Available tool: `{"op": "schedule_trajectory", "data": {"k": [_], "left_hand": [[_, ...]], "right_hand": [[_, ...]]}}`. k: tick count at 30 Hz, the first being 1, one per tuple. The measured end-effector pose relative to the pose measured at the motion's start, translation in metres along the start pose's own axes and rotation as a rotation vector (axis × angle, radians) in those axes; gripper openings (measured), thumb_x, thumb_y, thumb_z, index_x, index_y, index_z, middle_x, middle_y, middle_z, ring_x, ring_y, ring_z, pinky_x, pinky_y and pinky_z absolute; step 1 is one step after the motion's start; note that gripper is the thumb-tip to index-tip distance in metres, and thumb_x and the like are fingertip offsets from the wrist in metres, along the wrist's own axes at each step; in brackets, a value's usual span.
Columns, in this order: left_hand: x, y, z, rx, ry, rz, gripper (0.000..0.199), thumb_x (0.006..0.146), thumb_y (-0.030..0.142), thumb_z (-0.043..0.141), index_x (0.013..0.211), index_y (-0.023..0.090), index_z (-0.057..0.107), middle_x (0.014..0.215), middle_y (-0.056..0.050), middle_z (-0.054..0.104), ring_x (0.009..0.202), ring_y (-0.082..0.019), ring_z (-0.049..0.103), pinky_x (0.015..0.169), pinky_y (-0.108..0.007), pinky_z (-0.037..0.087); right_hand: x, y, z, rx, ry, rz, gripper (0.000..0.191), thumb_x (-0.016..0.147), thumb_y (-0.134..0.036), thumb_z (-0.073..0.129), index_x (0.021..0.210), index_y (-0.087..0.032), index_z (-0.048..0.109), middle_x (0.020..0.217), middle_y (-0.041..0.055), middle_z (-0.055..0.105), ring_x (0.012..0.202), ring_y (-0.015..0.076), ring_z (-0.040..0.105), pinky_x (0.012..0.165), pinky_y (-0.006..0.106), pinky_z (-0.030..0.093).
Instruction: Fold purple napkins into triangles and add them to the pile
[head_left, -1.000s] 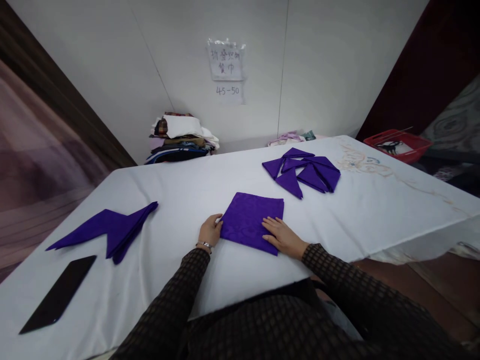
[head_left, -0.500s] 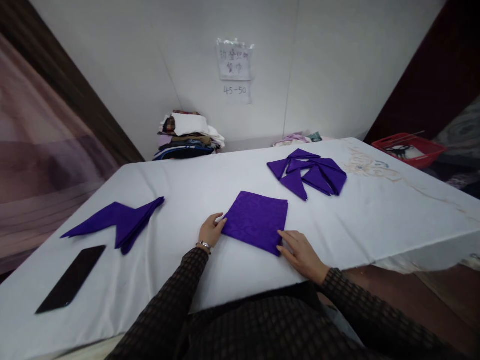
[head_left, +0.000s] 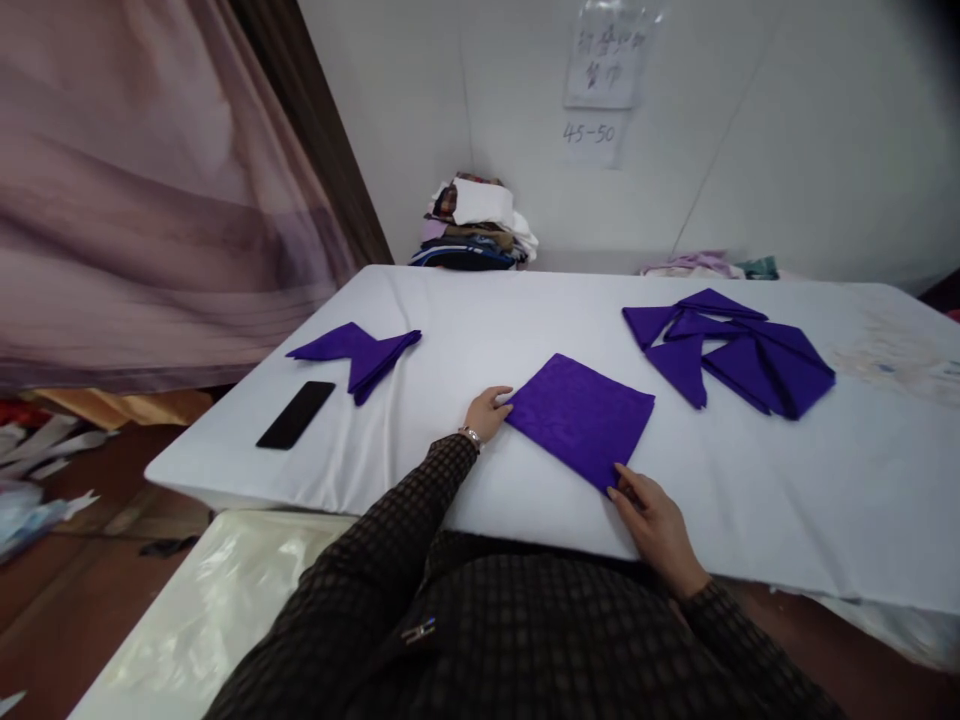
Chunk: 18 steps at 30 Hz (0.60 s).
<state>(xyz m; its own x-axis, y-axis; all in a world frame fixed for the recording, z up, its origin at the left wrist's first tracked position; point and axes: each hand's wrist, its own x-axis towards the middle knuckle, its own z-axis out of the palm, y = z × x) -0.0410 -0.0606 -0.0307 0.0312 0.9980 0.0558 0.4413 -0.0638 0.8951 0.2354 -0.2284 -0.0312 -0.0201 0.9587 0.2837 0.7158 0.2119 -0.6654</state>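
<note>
A purple cloth napkin (head_left: 581,415), folded into a square, lies flat on the white-covered table with a corner toward me. At its left corner, the thumb and fingers of my left hand (head_left: 487,414) are closed on the edge. My right hand (head_left: 658,525) pinches the near corner between thumb and fingers. To the left lies another purple napkin (head_left: 367,355), loosely folded with pointed ends. Several purple napkins folded into triangles (head_left: 679,365) overlap in a group at the right.
A black phone (head_left: 296,415) lies on the left of the table (head_left: 465,320). Folded clothes (head_left: 480,225) are stacked behind the far edge, with more cloth (head_left: 697,265) further right. A pink curtain (head_left: 187,200) hangs at left. A plastic-covered surface (head_left: 225,580) stands near my left side.
My view has swung left, so the table appears shifted right. Both hands stay at the napkin's edges; my right hand now sits closer to its near corner.
</note>
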Motion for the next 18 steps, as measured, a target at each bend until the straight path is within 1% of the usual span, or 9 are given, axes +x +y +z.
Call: {"op": "schedule_trajectory", "data": {"k": [5,8,12,15,17,18], "left_hand": [[-0.001,-0.001,0.002,-0.010,0.021,0.015,0.034,0.068,0.013,0.062,0.102,0.019,0.067,0.063,0.004,0.056,0.057,-0.010,0.051,0.061,-0.024,0.045],[-0.001,-0.002,0.003,-0.012,0.033,0.022,0.033,0.068,0.011,0.062,0.100,0.019,0.068,0.073,0.001,0.061,0.062,-0.010,0.053,0.065,-0.025,0.047],[-0.002,-0.002,0.004,-0.018,0.033,0.038,0.032,0.069,0.010,0.061,0.099,0.020,0.068,0.084,-0.001,0.064,0.067,-0.011,0.055,0.069,-0.026,0.048],[-0.002,-0.002,0.004,-0.014,0.030,0.043,0.032,0.069,0.009,0.061,0.098,0.020,0.067,0.090,-0.002,0.065,0.069,-0.011,0.056,0.070,-0.027,0.049],[-0.002,-0.002,0.005,-0.004,0.031,0.043,0.031,0.070,0.009,0.061,0.098,0.019,0.067,0.094,-0.003,0.065,0.069,-0.011,0.056,0.071,-0.027,0.049],[-0.002,-0.003,0.005,0.002,0.031,0.044,0.031,0.070,0.009,0.061,0.098,0.019,0.067,0.095,-0.003,0.065,0.069,-0.011,0.056,0.071,-0.027,0.049]], "right_hand": [[-0.003,0.005,0.004,0.024,-0.012,0.039,0.036,0.087,-0.038,0.049,0.117,-0.020,0.058,0.086,0.0047,0.065,0.075,0.0193,0.060,0.073,0.036,0.052],[-0.004,0.003,0.004,0.015,-0.033,0.021,0.036,0.087,-0.037,0.048,0.118,-0.021,0.058,0.085,0.0040,0.065,0.072,0.0189,0.060,0.069,0.035,0.053],[-0.003,-0.006,-0.002,-0.046,-0.001,-0.076,0.034,0.089,-0.037,0.046,0.118,-0.023,0.058,0.088,0.0061,0.064,0.080,0.0217,0.061,0.073,0.038,0.053],[-0.001,-0.009,-0.004,-0.101,0.036,-0.196,0.033,0.088,-0.035,0.049,0.118,-0.023,0.058,0.102,0.0100,0.062,0.094,0.0253,0.058,0.082,0.043,0.050],[-0.001,-0.008,-0.003,-0.128,0.009,-0.274,0.032,0.088,-0.032,0.050,0.117,-0.024,0.059,0.111,0.0110,0.060,0.102,0.0270,0.056,0.087,0.046,0.048],[-0.001,-0.007,-0.002,-0.143,-0.018,-0.299,0.031,0.088,-0.032,0.049,0.116,-0.024,0.059,0.112,0.0107,0.060,0.103,0.0274,0.056,0.087,0.047,0.048]]}}
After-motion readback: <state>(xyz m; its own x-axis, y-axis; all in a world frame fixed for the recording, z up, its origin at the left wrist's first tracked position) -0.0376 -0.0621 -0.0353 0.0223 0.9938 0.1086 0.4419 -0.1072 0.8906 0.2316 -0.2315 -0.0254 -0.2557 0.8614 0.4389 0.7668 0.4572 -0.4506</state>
